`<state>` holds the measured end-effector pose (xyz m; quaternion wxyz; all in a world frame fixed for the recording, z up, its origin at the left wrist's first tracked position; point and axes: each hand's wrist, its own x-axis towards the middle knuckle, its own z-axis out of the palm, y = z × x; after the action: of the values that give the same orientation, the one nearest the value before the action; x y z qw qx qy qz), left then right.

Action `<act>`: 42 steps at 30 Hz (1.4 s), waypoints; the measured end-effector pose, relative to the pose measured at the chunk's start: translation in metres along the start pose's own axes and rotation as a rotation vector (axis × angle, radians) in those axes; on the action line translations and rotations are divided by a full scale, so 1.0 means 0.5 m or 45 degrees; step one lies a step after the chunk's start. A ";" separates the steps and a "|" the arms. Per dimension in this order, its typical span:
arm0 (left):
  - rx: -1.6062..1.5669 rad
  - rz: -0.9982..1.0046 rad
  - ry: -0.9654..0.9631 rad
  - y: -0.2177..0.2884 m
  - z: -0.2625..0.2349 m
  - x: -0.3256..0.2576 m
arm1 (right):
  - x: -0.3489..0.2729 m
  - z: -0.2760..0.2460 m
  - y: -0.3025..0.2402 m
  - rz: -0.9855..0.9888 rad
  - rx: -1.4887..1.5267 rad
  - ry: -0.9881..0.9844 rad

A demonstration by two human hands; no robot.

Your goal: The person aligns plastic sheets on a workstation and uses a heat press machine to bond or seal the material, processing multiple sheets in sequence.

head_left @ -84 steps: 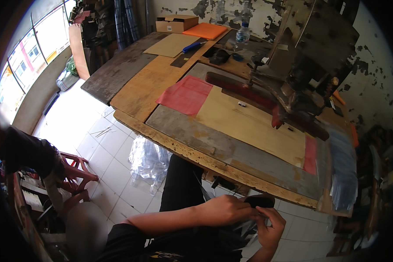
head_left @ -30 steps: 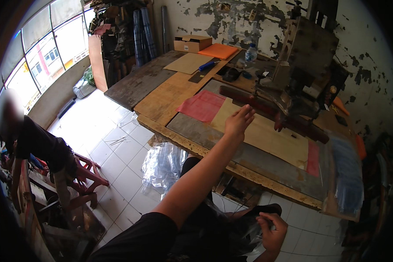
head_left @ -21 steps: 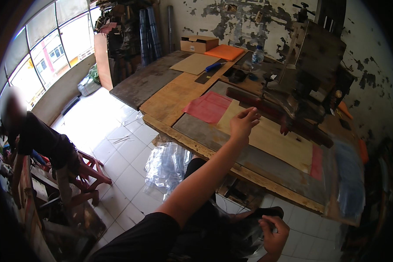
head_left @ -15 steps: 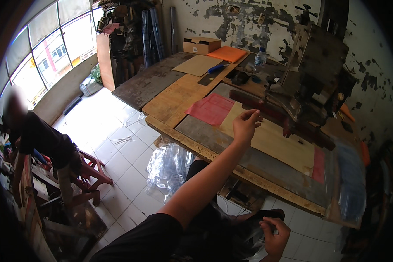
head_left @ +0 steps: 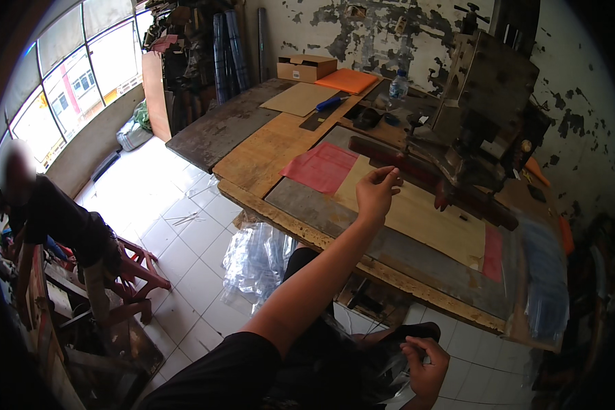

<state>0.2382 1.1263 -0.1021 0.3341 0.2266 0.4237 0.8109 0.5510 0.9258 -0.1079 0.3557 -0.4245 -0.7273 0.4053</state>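
A flat tan sheet (head_left: 434,229), long and matte, lies across a scuffed grey board (head_left: 307,205) on the counter (head_left: 253,154), with creased red material (head_left: 319,167) showing at both ends. The left hand (head_left: 379,195) is over it, thumb and fingers drawn close; I cannot tell whether its grip has hold of anything. The right hand (head_left: 427,365) curls loosely near the lap beside clear plastic, its grip's contents equally unclear. A dark metal machine (head_left: 488,96) carries a worn red bar (head_left: 372,149) above the sheet. The counter's wooden edge is chipped. Glossy clear bags (head_left: 256,263) lie on white floor tiles (head_left: 191,253); paint peels from the wall (head_left: 301,34).
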 end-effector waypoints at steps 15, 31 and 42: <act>1.948 0.403 -0.653 0.185 0.010 0.373 | 0.002 -0.031 0.022 0.008 0.059 -0.154; 1.651 0.616 -0.582 0.236 0.031 0.271 | 0.122 -0.020 -0.001 0.053 -0.043 -0.110; 0.882 0.615 -0.083 0.050 0.008 -0.152 | 0.208 0.050 0.057 -0.200 -0.189 0.050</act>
<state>0.2835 1.0621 -0.0854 0.0518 0.4437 0.5952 0.6679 0.4986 1.0216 -0.1259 0.3681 -0.3993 -0.7793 0.3127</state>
